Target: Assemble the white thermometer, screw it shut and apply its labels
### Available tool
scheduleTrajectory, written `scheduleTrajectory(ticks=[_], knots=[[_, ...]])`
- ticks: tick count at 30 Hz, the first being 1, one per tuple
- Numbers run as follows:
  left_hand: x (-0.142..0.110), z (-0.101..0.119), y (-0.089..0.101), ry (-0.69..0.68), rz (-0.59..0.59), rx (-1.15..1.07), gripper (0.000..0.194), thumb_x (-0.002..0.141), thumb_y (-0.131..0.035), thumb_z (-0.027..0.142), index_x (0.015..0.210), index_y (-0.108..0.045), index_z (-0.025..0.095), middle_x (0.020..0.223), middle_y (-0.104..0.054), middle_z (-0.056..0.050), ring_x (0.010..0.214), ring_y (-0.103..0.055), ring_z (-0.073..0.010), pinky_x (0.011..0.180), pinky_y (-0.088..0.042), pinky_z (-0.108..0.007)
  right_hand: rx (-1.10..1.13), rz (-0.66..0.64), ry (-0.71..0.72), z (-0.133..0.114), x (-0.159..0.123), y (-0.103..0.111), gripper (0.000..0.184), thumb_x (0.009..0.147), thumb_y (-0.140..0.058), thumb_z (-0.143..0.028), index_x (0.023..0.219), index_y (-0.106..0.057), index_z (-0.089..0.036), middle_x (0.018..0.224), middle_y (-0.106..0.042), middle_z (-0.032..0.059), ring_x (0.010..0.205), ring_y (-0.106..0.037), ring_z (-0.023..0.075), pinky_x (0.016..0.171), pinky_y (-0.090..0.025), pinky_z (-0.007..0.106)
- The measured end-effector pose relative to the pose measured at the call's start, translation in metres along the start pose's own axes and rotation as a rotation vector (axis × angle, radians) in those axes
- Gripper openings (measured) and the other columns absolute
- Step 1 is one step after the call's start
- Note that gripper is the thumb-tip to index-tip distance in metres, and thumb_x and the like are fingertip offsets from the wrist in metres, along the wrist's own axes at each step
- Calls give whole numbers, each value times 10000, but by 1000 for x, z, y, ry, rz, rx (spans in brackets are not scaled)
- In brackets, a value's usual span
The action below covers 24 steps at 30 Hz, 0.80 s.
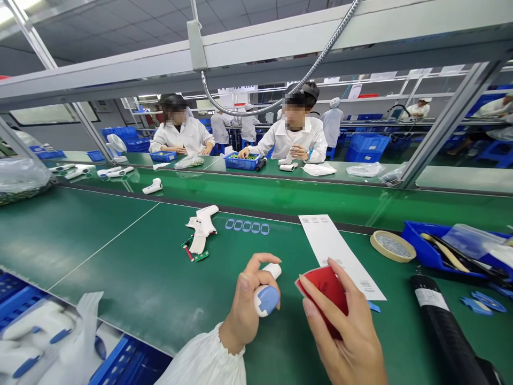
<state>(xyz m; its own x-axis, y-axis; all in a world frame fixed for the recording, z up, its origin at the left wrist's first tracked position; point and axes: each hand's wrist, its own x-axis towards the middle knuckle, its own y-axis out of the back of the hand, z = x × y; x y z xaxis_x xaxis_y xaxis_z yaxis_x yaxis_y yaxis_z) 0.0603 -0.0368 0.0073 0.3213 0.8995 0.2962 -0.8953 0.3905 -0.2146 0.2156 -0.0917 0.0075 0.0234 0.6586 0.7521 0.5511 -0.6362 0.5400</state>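
Observation:
My left hand is closed around a small white device with a light-blue face, held just above the green table mat. My right hand grips a red flat piece between thumb and fingers, close to the right of the device. Further out on the mat lies an opened white device shell with a green circuit board. Beside it sits a row of several small blue rings. A white strip of label paper lies just beyond my right hand.
A tape roll, a blue tray of tools and a black cylinder are at right. Blue bins with white parts stand at lower left. Beyond the green conveyor, two people in white coats work at blue trays.

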Motion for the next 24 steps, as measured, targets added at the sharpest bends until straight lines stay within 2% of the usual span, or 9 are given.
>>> scheduleTrajectory(ticks=[3,6,10,13,16,21,24], knots=[[0,0,0,-6,5,-13,762,830,-158,757,1099,-489,126,564,-539,-4,498,-421,-130,586,-295,-296,29,-26,-36,0,-5,0,251,936,-498,-265,1151,-629,-257,1433,-319,110,1210,-422,320,847,-478,461],[-1,-3,1,-15,-4,-26,756,824,-188,764,1098,-494,130,564,-528,0,502,-407,-125,581,-294,-290,68,-44,-6,-10,-4,0,260,925,-508,-227,1159,-621,-248,1431,-316,125,1200,-432,311,838,-483,440],[-4,-9,1,-22,-20,-52,747,788,-284,791,1130,-476,156,582,-469,20,494,-343,-110,520,-256,-262,65,-86,132,-26,6,-1,284,900,-511,-184,1144,-630,-270,1437,-281,145,1135,-457,312,787,-489,430],[-6,-11,2,-32,-17,-43,773,772,-303,804,1150,-468,150,560,-431,29,489,-336,-110,517,-255,-259,51,-122,231,-28,12,-4,304,891,-512,-176,1160,-619,-271,1420,-287,155,1106,-467,306,759,-498,415],[-7,-10,1,-28,-24,-40,771,784,-291,795,1180,-447,152,573,-475,14,502,-360,-118,525,-259,-262,11,-115,177,-25,13,-6,314,907,-497,-179,1198,-592,-249,1394,-315,181,1125,-458,320,785,-493,457],[-6,-9,-1,-29,-9,-20,777,785,-280,795,1190,-452,155,564,-445,25,494,-324,-110,508,-241,-257,-9,-105,252,-23,11,-4,297,901,-487,-194,1149,-625,-282,1393,-325,167,1083,-491,318,738,-500,434],[-7,-9,-1,-49,-30,20,779,798,-261,785,1203,-440,143,574,-469,15,509,-377,-121,528,-276,-265,-26,-46,151,-22,13,-3,270,909,-489,-166,1133,-634,-209,1353,-366,206,1116,-466,337,792,-478,478]])
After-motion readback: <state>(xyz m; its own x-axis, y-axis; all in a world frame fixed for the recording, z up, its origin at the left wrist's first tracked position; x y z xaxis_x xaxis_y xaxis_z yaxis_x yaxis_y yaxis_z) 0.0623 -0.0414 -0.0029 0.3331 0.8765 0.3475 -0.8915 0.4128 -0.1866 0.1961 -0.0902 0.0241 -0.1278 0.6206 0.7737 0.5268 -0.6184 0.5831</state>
